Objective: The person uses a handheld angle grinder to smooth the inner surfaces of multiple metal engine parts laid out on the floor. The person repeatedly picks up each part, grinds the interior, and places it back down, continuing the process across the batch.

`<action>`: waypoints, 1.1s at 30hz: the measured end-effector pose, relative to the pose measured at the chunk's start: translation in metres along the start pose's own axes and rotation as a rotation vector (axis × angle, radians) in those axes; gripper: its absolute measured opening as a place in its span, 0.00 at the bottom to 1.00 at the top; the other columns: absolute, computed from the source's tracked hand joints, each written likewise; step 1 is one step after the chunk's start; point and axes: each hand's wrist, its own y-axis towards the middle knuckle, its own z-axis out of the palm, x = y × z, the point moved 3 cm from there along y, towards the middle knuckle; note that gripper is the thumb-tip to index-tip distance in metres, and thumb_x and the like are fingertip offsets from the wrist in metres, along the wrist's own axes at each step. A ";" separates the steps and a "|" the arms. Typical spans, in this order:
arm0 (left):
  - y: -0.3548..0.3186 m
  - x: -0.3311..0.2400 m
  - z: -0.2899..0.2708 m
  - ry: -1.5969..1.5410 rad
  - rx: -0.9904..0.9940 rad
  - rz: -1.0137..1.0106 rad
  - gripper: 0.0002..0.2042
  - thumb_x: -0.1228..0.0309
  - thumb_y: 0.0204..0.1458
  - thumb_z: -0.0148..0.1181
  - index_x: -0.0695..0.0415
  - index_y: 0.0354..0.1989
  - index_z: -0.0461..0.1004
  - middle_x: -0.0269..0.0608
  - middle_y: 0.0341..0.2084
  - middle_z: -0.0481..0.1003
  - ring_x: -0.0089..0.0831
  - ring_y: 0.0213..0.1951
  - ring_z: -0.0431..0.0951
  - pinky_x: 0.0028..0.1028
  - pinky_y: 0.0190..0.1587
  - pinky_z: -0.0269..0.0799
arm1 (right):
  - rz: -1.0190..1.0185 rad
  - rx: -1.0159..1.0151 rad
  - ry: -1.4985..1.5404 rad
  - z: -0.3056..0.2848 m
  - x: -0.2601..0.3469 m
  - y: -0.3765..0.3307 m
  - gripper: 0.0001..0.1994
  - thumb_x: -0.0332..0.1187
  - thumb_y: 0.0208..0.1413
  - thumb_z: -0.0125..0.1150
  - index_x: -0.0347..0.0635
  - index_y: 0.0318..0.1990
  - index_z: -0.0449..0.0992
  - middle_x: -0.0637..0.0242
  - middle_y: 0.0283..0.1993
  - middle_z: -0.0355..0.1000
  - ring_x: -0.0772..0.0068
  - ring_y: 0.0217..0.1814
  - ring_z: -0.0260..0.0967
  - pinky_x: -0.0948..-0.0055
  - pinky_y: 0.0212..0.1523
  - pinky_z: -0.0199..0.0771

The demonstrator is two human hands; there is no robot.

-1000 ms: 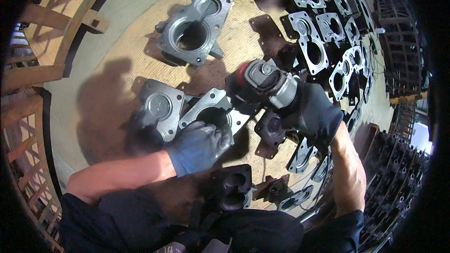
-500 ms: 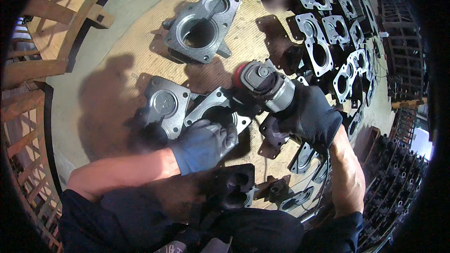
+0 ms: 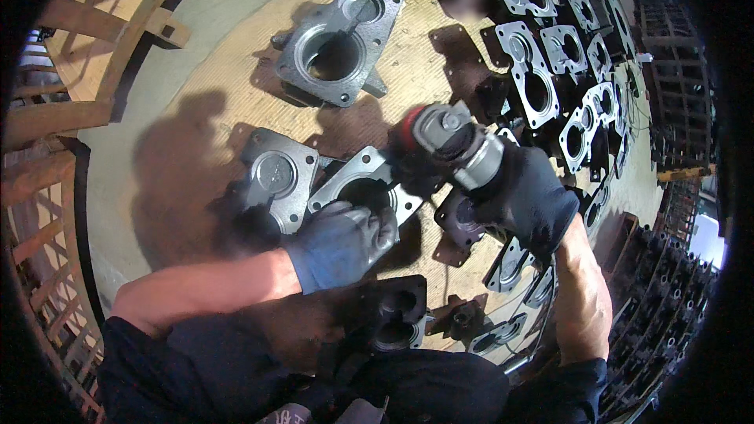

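Note:
My right hand [image 3: 526, 196], in a dark glove, is closed round the body of an angle grinder [image 3: 463, 149]. The grinder's head has a reddish disc [image 3: 409, 127] on its left side, held just above the far right edge of a metal casting [image 3: 345, 179]. That casting has a bright flat flange with a large opening and bolt holes. My gloved left hand [image 3: 342, 242] grips its near edge, fingers curled over the rim; the thumb is partly hidden. Touching or nearly touching it on the left is a darker casting [image 3: 296, 198] with a round recess.
A larger two-bore casting [image 3: 375, 30] sits farther off on the ribbed tan mat [image 3: 236, 55]. Many similar castings [image 3: 514, 71] stand in rows to the right. More parts [image 3: 463, 314] lie near my body. Wooden crate frames [image 3: 59, 118] line the left; stacked dark parts [image 3: 656, 290] are at right.
The grinder and my right hand have shifted slightly to the right. My left hand and the casting under it have stayed in place.

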 end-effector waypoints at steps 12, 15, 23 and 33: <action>-0.006 0.000 -0.003 0.047 0.082 -0.051 0.22 0.69 0.56 0.45 0.66 0.57 0.67 0.40 0.37 0.78 0.33 0.38 0.78 0.36 0.43 0.72 | -0.070 -0.051 0.117 0.007 0.007 0.012 0.20 0.36 0.44 0.74 0.39 0.45 0.79 0.50 0.40 0.81 0.50 0.46 0.80 0.64 0.46 0.79; -0.014 0.004 0.010 0.047 0.011 -0.044 0.21 0.68 0.54 0.48 0.65 0.55 0.69 0.41 0.34 0.77 0.35 0.36 0.77 0.38 0.40 0.72 | 0.088 -0.050 0.089 -0.009 0.012 0.020 0.27 0.29 0.35 0.75 0.33 0.48 0.78 0.54 0.38 0.81 0.60 0.41 0.81 0.66 0.47 0.79; -0.005 0.001 0.000 -0.001 -0.117 -0.003 0.20 0.65 0.53 0.52 0.65 0.52 0.72 0.44 0.30 0.76 0.37 0.33 0.76 0.40 0.34 0.72 | -0.100 -0.026 0.121 0.008 0.015 0.014 0.24 0.36 0.41 0.73 0.41 0.49 0.78 0.53 0.41 0.81 0.53 0.45 0.80 0.64 0.47 0.79; -0.005 0.001 -0.002 0.014 -0.047 0.008 0.22 0.66 0.54 0.49 0.68 0.54 0.69 0.44 0.31 0.77 0.37 0.33 0.77 0.40 0.35 0.72 | -0.003 -0.050 0.046 0.003 0.015 0.011 0.30 0.30 0.32 0.78 0.33 0.49 0.77 0.52 0.39 0.81 0.62 0.42 0.81 0.67 0.46 0.80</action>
